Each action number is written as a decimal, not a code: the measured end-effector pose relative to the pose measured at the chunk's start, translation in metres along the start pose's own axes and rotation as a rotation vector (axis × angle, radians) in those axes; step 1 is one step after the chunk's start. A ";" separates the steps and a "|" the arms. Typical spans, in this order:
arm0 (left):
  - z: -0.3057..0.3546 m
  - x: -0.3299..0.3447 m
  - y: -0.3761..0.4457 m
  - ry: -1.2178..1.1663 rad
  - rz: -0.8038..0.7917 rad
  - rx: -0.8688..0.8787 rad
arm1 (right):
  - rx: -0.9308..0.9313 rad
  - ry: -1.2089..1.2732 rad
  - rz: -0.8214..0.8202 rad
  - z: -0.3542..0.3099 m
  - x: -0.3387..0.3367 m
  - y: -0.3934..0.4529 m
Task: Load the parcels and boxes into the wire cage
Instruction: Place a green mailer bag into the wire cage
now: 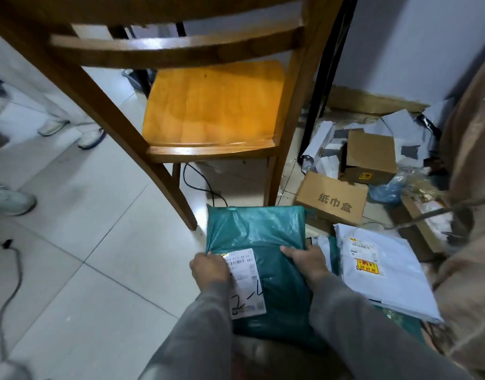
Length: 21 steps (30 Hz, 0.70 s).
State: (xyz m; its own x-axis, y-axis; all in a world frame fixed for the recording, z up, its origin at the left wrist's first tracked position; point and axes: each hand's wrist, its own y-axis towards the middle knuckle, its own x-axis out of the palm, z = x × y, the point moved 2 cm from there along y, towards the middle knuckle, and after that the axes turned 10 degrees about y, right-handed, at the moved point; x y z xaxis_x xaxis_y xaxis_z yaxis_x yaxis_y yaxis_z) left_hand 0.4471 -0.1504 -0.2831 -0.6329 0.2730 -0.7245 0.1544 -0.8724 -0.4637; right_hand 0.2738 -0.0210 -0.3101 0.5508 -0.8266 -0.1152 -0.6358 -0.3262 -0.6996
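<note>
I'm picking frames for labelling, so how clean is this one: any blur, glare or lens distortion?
Head view: the chair bows from wide-angle distortion; edges smear with motion blur, notably the shoes at left; mild glare on the floor tiles; both hands and the green parcel stay fairly sharp.

Chair (208,105): wooden, with an orange-yellow seat and curved back rails; it stands on the tiled floor, seen from behind.
Floor (98,242): pale, glossy square tiles with thin grout lines.
Black cable (200,185): loops on the tiles under the chair seat.
Grey cable (8,292): runs along the floor at the left edge, with a small black end piece beside it.
Shoes (71,131): pale trainers of other people standing at the upper left, below light trouser legs.
Wall (400,50): plain and pale at the upper right, with a brown skirting strip at its foot.
Black post (326,86): a dark upright just right of the chair.
</note>
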 end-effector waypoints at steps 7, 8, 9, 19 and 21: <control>0.048 -0.145 -0.086 -0.078 0.065 -0.085 | 0.000 -0.052 -0.100 -0.078 -0.001 -0.092; 0.054 -0.164 -0.097 -0.083 0.080 -0.099 | 0.005 -0.075 -0.108 -0.091 -0.001 -0.110; 0.060 -0.185 -0.110 -0.085 0.092 -0.120 | -0.009 -0.082 -0.112 -0.109 -0.001 -0.134; 0.094 -0.378 -0.237 -0.271 0.261 -0.250 | -0.059 -0.174 -0.250 -0.243 0.011 -0.345; 0.091 -0.405 -0.262 -0.294 0.303 -0.259 | -0.076 -0.160 -0.313 -0.246 0.012 -0.365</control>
State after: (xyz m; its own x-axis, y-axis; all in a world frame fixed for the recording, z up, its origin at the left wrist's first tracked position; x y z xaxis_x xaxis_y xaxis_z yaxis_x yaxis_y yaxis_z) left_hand 0.5939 -0.0695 0.1783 -0.7122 -0.1358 -0.6887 0.5243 -0.7553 -0.3933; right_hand 0.3796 -0.0251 0.1169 0.7991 -0.6010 -0.0164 -0.4578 -0.5904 -0.6648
